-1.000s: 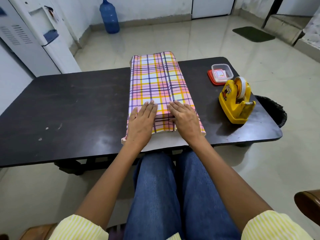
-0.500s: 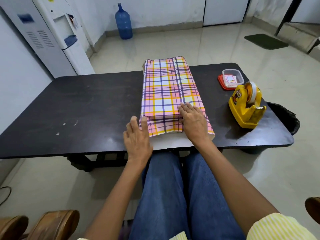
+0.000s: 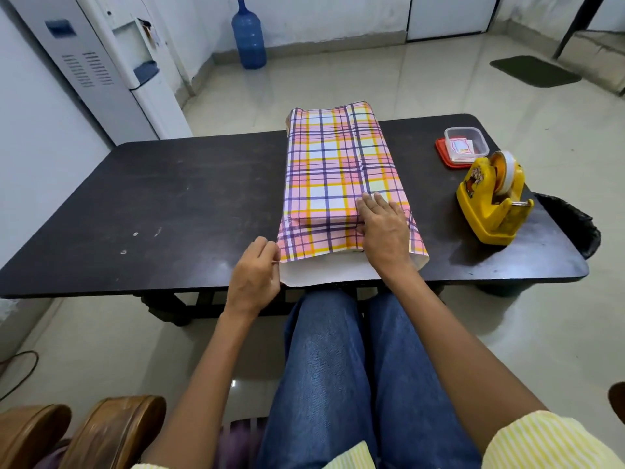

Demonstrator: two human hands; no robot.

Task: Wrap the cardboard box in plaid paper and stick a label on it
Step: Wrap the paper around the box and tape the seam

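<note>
A long box covered in pink, yellow and purple plaid paper (image 3: pixel 333 164) lies lengthwise on the dark table (image 3: pixel 169 204). The cardboard itself is hidden, save a sliver at the far left corner. At the near end the paper hangs open past the box, white inside. My right hand (image 3: pixel 384 231) lies flat on the box's near right top, fingers straight. My left hand (image 3: pixel 257 269) pinches the paper's near left corner at the table edge. A clear tub with labels (image 3: pixel 465 147) sits on a red lid at the right.
A yellow tape dispenser (image 3: pixel 492 201) stands on the table to the right of the box. A black bin (image 3: pixel 575 225) sits just past the table's right edge. Behind the table are a white water dispenser (image 3: pixel 111 66) and a blue bottle (image 3: pixel 248 35).
My left hand slid off the box top, moved left and toward me, and took the paper's near left corner. My right hand stayed pressing on the box.
</note>
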